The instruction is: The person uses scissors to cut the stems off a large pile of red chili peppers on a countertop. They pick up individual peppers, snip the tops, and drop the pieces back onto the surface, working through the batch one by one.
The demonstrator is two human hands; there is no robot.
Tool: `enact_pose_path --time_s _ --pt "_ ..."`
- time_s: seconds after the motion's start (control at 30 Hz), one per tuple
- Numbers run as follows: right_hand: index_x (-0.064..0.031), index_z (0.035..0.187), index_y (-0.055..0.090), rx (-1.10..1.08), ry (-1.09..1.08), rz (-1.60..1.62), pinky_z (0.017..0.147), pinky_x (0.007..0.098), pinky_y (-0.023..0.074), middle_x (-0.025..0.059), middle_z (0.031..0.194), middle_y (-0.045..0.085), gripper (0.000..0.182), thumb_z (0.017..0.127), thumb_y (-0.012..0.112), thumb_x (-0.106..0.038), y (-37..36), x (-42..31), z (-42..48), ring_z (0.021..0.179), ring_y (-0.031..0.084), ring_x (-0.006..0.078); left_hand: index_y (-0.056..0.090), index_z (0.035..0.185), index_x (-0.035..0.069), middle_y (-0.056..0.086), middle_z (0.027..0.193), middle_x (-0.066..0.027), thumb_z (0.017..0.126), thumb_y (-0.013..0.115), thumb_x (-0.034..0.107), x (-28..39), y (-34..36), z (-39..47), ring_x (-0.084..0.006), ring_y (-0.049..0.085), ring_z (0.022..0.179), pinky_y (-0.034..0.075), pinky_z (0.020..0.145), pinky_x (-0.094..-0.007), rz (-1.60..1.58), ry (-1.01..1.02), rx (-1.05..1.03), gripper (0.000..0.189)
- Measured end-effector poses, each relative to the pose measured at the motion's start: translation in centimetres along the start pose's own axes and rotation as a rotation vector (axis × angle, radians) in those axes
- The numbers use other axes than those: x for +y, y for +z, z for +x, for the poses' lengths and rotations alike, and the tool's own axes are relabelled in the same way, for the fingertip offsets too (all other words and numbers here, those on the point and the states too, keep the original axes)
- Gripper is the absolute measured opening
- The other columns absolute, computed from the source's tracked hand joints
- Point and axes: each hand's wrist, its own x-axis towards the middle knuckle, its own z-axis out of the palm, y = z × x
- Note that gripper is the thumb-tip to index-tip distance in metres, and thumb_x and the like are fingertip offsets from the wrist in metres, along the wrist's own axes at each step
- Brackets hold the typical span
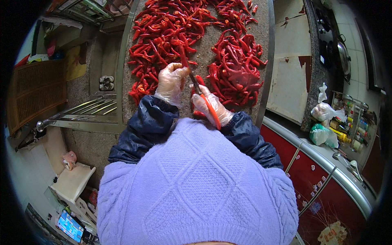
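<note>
My left hand (173,80), in a clear plastic glove, holds a red chili pepper (183,56) between thumb and fingers. My right hand (211,104), gloved likewise, grips scissors with orange-red handles (212,111); their dark blades point up to the held chili. Whether the blades are closed on it I cannot tell. A large spread of red chilies (168,27), several showing cut ends, lies left and beyond my hands. A pile of long red chilies (235,70) is at the right. A few chilies lie beside my right hand, partly hidden by it.
The speckled stone countertop (202,43) has a raised metal edge (267,61) on the right and another on the left. A metal rack (88,110) stands at the left. On the far right a counter holds plastic bags (323,134), bottles (341,136) and ladles (353,167).
</note>
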Motion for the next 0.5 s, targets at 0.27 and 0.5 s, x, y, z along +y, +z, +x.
enact_pose_path --time_s 0.27,0.5 --pt "0.0016 0.116 0.047 0.078 -0.093 0.085 0.064 0.0282 0.0427 0.0071 0.075 0.056 0.053 0.083 0.057 -0.038 0.9 0.3 0.7 0.069 0.052 0.0135 0.054 0.084 0.01 0.05 0.061 0.0046 0.076 0.057 0.009 0.6 0.0 -0.3 -0.0049 0.041 0.046 0.031 0.04 -0.0187 0.11 0.059 0.017 0.008" --pt "-0.0008 0.112 0.05 0.049 0.066 0.208 0.059 0.0254 0.0402 0.0016 0.069 0.053 0.047 0.082 0.062 -0.035 0.8 0.1 0.5 0.064 0.048 0.0091 0.056 0.089 0.005 0.058 0.077 0.0012 0.075 0.06 0.007 0.9 -2.3 0.8 -0.0058 0.052 0.064 0.04 0.055 -0.0192 0.284 0.187 -0.106 0.015"
